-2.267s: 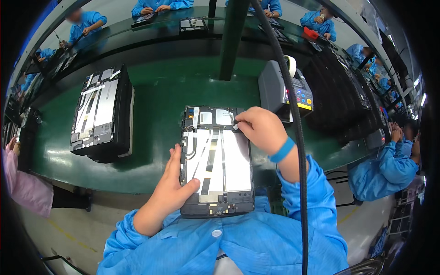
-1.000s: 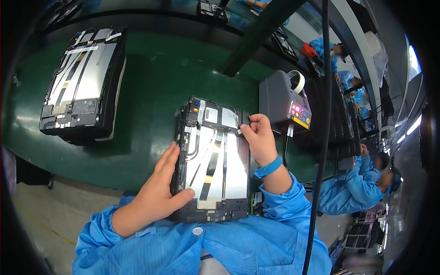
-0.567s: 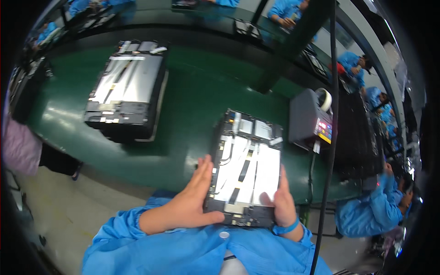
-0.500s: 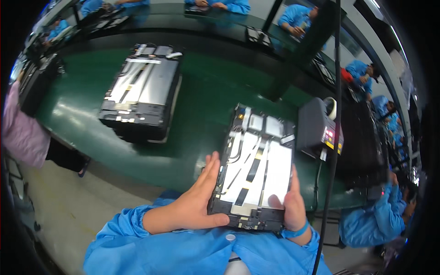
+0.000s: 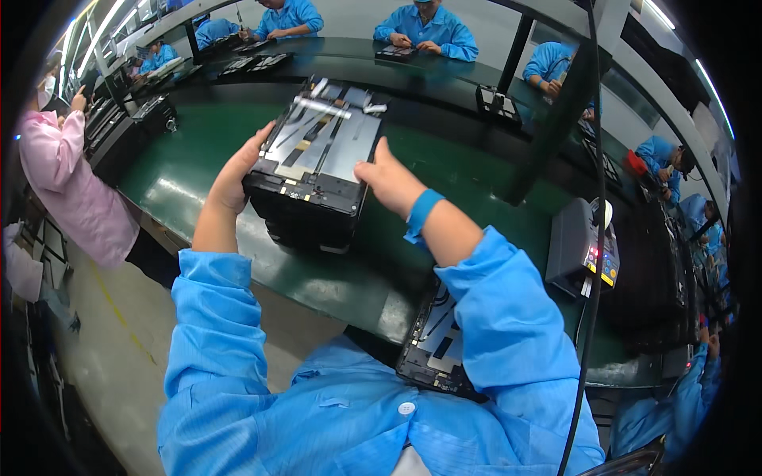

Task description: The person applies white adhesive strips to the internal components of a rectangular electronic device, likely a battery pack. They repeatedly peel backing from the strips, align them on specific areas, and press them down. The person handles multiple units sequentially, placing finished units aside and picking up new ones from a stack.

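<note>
A stack of opened tablets (image 5: pixel 305 210), black-framed with silver batteries and dark ribbon cables on top, is in front of me. My left hand (image 5: pixel 238 170) holds the left side of the uppermost tablet (image 5: pixel 337 131). My right hand (image 5: pixel 389 178) grips its right side, the thumb lying on the upper face. Whether this tablet is lifted off those below I cannot tell. Another opened tablet (image 5: pixel 432 341) lies at the near table edge against my body, partly covered by my right sleeve.
A grey device with a lit panel (image 5: pixel 583 250) stands on the green table (image 5: pixel 476 230) at right, with a black cable (image 5: pixel 595 159) hanging before it. A dark post (image 5: pixel 548 135) rises behind. A person in pink (image 5: pixel 75 182) stands at left; co-workers in blue (image 5: pixel 429 32) sit beyond.
Both hands have left the near tablet and moved forward and left onto the stack. The view has shifted, and my right arm now covers part of the near tablet.
</note>
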A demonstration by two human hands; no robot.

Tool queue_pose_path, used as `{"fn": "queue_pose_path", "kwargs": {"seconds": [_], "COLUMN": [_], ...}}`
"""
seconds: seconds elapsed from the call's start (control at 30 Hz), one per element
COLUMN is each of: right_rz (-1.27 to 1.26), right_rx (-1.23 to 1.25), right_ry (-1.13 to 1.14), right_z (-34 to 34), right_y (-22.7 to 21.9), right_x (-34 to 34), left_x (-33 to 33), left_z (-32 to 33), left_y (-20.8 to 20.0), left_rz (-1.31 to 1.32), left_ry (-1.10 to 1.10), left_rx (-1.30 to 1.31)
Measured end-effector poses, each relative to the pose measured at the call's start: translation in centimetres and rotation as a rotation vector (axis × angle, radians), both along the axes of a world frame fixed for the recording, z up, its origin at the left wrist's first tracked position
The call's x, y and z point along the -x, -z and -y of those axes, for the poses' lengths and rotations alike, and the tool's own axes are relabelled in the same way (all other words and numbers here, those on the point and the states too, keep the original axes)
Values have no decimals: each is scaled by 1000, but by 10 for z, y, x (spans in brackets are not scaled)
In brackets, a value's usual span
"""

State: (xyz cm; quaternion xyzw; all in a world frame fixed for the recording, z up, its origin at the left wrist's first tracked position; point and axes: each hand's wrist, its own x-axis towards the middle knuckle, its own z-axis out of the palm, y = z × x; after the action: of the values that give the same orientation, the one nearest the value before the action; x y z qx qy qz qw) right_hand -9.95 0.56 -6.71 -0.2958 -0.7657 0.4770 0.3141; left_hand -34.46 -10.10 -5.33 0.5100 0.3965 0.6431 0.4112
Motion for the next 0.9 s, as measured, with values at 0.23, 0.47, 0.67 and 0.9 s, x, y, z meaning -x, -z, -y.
{"fn": "queue_pose_path", "kwargs": {"seconds": [0.23,0.47,0.67,0.9], "right_rz": [104,-370,55,-77], "right_rx": [-185,209,252,235], "right_ry": [-38,493,588,566], "right_z": [41,150,206,225], "right_y": [-18,-10,84,83], "right_x": [-90,-267,-287,-327], "left_x": [-23,-165,-232,-257], "left_z": [28,94,71,74], "left_y": [19,33,83,109], "left_rz": [-470,-755,-664,-348], "left_ry": [-661,-65,336,281], "left_rx": [-272,-391,107,260]}}
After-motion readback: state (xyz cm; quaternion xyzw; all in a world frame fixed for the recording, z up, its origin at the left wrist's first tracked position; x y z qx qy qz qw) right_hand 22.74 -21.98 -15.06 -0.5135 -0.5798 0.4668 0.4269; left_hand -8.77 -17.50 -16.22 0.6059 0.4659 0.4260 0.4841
